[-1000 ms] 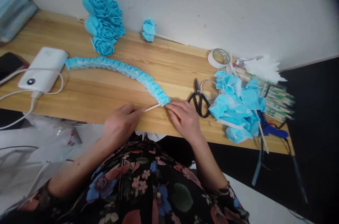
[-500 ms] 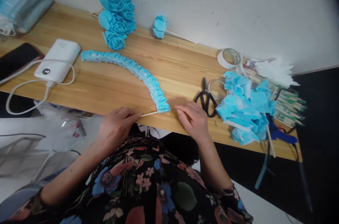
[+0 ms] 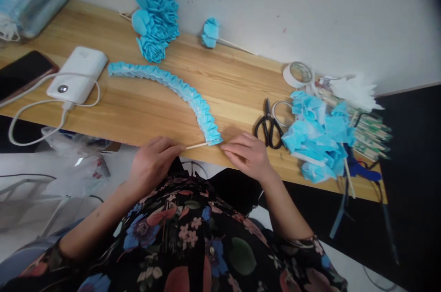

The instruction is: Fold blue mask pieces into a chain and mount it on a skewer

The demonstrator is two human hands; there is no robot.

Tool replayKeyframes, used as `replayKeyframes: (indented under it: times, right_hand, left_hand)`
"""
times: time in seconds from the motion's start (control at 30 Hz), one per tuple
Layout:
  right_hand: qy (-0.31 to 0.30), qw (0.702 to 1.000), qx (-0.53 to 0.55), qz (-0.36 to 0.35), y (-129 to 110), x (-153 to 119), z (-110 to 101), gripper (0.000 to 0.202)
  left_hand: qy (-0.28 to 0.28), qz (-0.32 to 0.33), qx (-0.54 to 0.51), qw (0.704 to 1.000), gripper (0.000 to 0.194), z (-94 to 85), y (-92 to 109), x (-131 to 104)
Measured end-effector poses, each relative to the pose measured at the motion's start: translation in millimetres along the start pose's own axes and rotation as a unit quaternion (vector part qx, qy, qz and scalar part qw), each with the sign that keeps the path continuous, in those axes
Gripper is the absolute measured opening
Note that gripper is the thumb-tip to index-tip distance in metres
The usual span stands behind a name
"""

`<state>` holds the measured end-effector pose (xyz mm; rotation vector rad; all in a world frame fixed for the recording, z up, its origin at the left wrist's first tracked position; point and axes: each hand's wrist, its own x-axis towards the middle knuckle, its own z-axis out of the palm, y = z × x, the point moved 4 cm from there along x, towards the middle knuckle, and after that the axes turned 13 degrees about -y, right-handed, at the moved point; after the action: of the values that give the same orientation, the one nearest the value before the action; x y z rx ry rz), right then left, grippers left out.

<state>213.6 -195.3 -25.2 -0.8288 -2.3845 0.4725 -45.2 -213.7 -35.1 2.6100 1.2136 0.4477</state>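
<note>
My left hand (image 3: 154, 162) pinches a thin wooden stick (image 3: 197, 146) near the table's front edge. The stick's far end meets the near end of a long pleated blue strip (image 3: 188, 93), which curves across the table to the left. At that same end is my right hand (image 3: 248, 154), its fingers bent and pressed together at the strip's tip. Whether they grip the strip is too small to tell. Just beyond my right hand lie black-handled scissors (image 3: 268, 125).
Blue paper flowers (image 3: 155, 16) and one single flower (image 3: 210, 33) stand by the wall. Tape (image 3: 296, 75), crumpled blue pieces (image 3: 317, 135) and a blue-handled tool (image 3: 367, 173) lie right. A white power bank (image 3: 78, 73), its cable and a phone (image 3: 25, 73) lie left.
My right hand has come slightly closer to the strip's near end, its fingertips now by the tip. My left hand keeps its pinch on the stick. The whole view has shifted slightly.
</note>
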Motion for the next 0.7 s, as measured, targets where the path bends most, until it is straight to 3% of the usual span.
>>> replayKeyframes:
  times: [0.13,0.4,0.57,0.7]
  right_hand:
    - [-0.047,0.998,-0.049,-0.016,3.1,0.5,6.9,0.018]
    - [-0.075,0.993,-0.094,0.008,5.7,2.0,9.7,0.021]
    - [-0.068,0.994,-0.083,0.038,10.4,4.2,9.3,0.032]
    - [-0.020,0.997,-0.038,0.065,13.4,3.8,4.4,0.040]
  left_hand:
    - [0.006,0.005,0.010,1.000,0.017,0.6,-0.3,0.4]
    - [0.008,-0.001,-0.002,1.000,0.015,-0.3,0.3,1.5]
    - [0.000,-0.004,0.000,1.000,0.017,1.6,-0.7,0.0]
    - [0.004,-0.001,-0.003,1.000,0.017,2.2,-0.9,-1.2]
